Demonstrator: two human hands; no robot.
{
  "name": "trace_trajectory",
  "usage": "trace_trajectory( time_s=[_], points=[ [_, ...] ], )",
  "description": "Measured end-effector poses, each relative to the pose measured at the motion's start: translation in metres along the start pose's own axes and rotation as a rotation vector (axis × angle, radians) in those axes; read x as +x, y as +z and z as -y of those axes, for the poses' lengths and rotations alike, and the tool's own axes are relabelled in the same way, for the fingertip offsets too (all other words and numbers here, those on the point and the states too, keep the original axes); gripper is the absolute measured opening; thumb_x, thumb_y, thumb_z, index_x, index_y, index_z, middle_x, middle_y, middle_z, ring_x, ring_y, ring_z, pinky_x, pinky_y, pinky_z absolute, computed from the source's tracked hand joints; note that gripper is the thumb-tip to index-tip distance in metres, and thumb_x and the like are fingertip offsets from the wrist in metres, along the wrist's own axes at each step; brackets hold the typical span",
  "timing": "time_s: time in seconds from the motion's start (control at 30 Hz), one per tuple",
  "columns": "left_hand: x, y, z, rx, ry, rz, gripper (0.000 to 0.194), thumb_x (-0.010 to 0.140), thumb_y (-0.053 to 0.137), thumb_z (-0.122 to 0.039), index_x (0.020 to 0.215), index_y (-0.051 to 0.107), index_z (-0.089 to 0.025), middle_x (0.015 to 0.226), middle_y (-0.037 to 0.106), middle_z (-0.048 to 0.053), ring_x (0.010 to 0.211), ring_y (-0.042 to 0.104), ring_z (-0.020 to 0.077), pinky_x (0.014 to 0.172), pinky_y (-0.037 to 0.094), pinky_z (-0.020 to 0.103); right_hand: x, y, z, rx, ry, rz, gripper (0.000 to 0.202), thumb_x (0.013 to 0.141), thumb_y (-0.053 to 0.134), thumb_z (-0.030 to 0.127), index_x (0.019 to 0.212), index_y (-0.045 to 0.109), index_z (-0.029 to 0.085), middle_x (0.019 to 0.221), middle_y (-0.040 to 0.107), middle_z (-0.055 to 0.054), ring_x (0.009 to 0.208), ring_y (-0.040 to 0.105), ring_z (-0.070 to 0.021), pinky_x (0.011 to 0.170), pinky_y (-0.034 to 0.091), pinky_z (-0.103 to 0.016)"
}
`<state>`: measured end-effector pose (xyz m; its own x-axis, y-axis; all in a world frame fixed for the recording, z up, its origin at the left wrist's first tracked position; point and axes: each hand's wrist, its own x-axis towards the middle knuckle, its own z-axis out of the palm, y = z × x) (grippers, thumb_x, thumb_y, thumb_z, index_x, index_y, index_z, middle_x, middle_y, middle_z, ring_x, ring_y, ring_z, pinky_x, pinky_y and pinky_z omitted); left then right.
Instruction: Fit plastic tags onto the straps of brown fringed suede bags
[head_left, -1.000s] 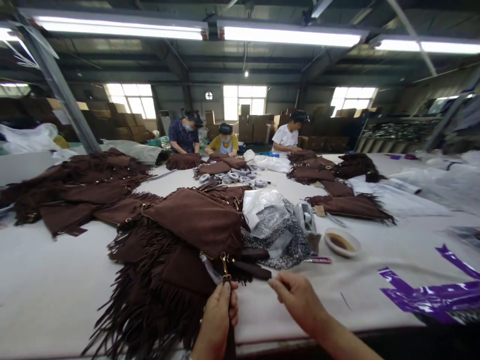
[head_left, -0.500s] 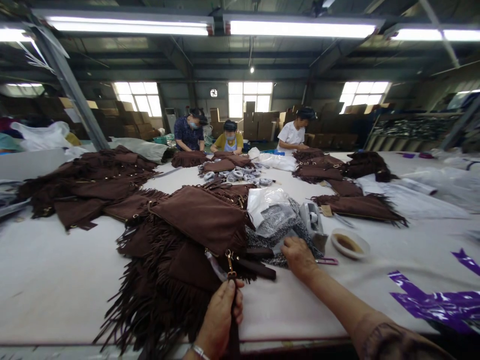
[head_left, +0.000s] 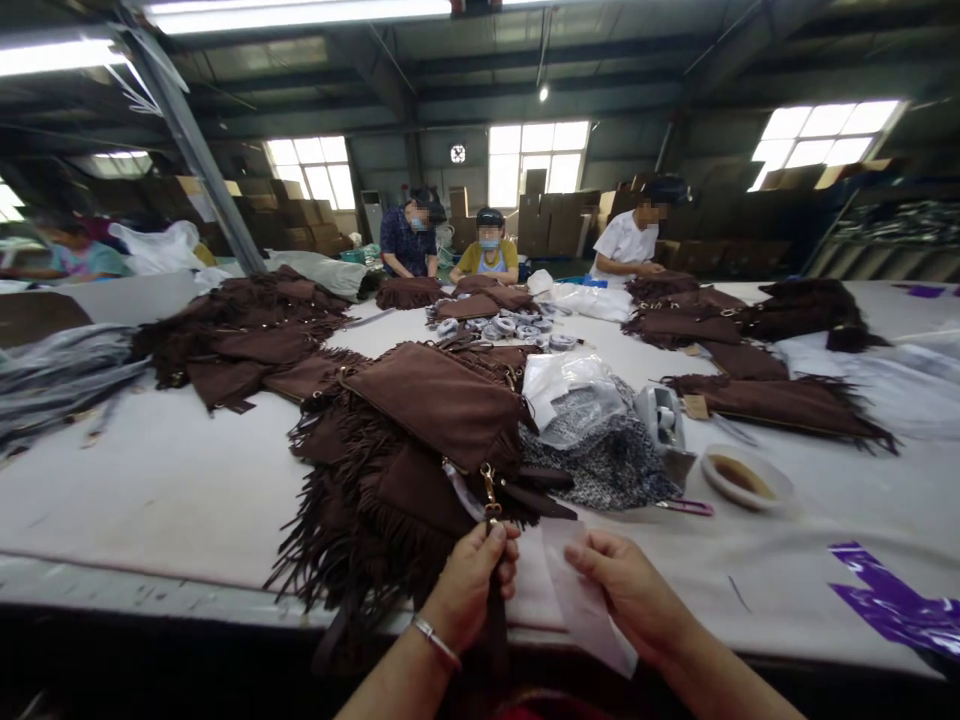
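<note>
My left hand (head_left: 474, 572) grips a dark brown strap (head_left: 496, 625) just below its gold clasp (head_left: 490, 488), at the table's front edge. The clasp joins a brown fringed bag (head_left: 442, 405), which lies on other fringed bags in a pile. Between thumb and fingers, my right hand (head_left: 626, 590) pinches a thin translucent sheet (head_left: 581, 600) that hangs down beside the strap. Sheet and strap are close, and I cannot tell whether they touch. A speckled grey cloth (head_left: 607, 460) with a clear plastic bag (head_left: 574, 395) on it lies just beyond.
To the right are a white dish with brown liquid (head_left: 746, 480), a pink-handled tool (head_left: 686, 507) and purple plastic (head_left: 896, 605). Grey-wrapped coils (head_left: 517, 325) lie mid-table. More brown bags (head_left: 247, 335) are piled at left and right. Several people work across the table.
My right hand has come back from the speckled cloth toward my left hand, now with the translucent sheet in it. My left hand still holds the strap. The head view has shifted.
</note>
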<state>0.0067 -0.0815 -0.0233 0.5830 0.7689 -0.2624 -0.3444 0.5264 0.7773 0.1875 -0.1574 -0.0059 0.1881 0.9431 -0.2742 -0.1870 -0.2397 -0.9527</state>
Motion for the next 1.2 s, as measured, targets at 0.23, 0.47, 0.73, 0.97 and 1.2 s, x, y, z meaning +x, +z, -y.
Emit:
trace_trajectory(
  time_s=[0.23,0.47,0.73,0.97,1.2],
  points=[
    [-0.012,0.006,0.001,0.249,-0.042,-0.009,0.038,0.070,0.075,-0.046,0.084,0.057,-0.015,0.059,0.048,-0.006,0.046,0.040,0.0063,0.046,0.032,0.021,0.001,0.027,0.004,-0.290,-0.068,0.005,0.035,0.076,0.062,0.048,0.063,0.061,0.015,0.053,0.044,0.005,0.051,0.037,-0.0100,0.049,0.027,-0.024],
    [-0.021,0.006,-0.001,0.299,-0.061,-0.084,0.038,0.067,0.075,-0.044,0.085,0.059,-0.016,0.058,0.048,-0.007,0.046,0.041,0.0073,0.046,0.036,0.022,0.004,0.034,-0.004,-0.373,-0.108,-0.052,0.036,0.068,0.064,0.048,0.055,0.050,0.018,0.052,0.042,0.005,0.052,0.038,-0.0108,0.050,0.029,-0.024],
    [-0.028,0.009,-0.013,0.284,-0.040,-0.121,0.043,0.070,0.071,-0.048,0.095,0.059,-0.014,0.065,0.051,-0.004,0.052,0.042,0.0081,0.050,0.036,0.021,-0.003,0.029,-0.011,-0.458,-0.157,-0.042,0.035,0.071,0.064,0.044,0.056,0.044,0.020,0.053,0.036,0.006,0.053,0.035,-0.0105,0.051,0.029,-0.024],
    [-0.042,0.006,-0.053,0.537,-0.101,0.030,0.036,0.069,0.076,-0.041,0.089,0.068,-0.013,0.063,0.052,-0.004,0.052,0.040,0.0067,0.049,0.031,0.019,-0.028,0.016,-0.017,-0.622,-0.203,-0.055,0.030,0.074,0.063,0.038,0.056,0.048,0.020,0.058,0.048,0.004,0.059,0.045,-0.0137,0.057,0.034,-0.025],
    [-0.034,0.025,-0.062,0.412,0.043,0.050,0.030,0.064,0.079,-0.035,0.077,0.069,-0.010,0.072,0.063,0.004,0.062,0.056,0.0132,0.062,0.048,0.027,-0.041,0.016,-0.017,-0.543,-0.137,-0.032,0.031,0.072,0.064,0.039,0.055,0.047,0.020,0.057,0.045,0.003,0.059,0.042,-0.0137,0.056,0.033,-0.025]
  ],
)
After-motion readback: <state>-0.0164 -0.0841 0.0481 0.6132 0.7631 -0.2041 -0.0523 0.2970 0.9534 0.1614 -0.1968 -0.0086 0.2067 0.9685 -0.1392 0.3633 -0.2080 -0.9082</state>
